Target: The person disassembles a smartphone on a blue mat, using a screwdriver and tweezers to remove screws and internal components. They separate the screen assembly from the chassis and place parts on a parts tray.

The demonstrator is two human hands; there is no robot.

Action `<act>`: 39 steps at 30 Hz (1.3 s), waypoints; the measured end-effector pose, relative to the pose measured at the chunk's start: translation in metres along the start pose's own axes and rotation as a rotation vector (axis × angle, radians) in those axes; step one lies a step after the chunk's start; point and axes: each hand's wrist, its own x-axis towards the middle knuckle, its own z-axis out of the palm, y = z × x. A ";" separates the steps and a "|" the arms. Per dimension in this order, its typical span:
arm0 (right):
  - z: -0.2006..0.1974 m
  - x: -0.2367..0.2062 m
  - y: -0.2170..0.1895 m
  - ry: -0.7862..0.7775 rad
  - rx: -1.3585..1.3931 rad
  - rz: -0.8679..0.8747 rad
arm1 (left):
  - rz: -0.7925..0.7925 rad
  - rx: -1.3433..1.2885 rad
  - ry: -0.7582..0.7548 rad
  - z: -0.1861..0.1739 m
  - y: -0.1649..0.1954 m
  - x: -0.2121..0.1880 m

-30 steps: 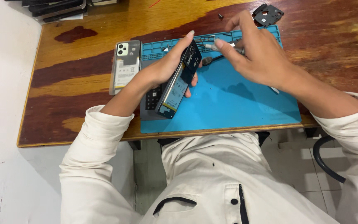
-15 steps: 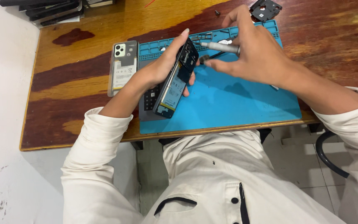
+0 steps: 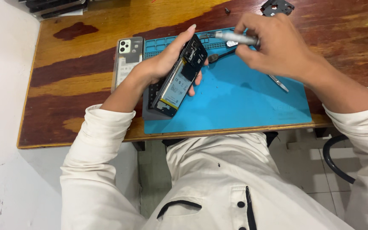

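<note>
Head view: left hand (image 3: 158,68) fingers (image 3: 184,36) grip opened phone (image 3: 177,81) tilted.

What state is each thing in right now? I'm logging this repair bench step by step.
opened phone: back off, insides showing, tilted, held in left hand
silver screwdriver: gripped in right hand, tip toward the phone's top
back cover: off, flat on wooden table
tweezers: lying on blue mat

White label on opened phone's battery (image 3: 176,87) (left hand holds it)
</note>
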 end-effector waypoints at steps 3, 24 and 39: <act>0.000 0.000 0.001 -0.022 0.039 -0.053 | -0.024 0.028 0.036 0.000 -0.002 -0.001; 0.002 0.001 -0.002 -0.033 -0.090 0.048 | 0.084 -0.131 -0.238 -0.018 0.003 -0.006; -0.001 0.000 -0.003 0.002 -0.187 0.022 | 0.056 -0.189 -0.266 -0.023 -0.003 -0.003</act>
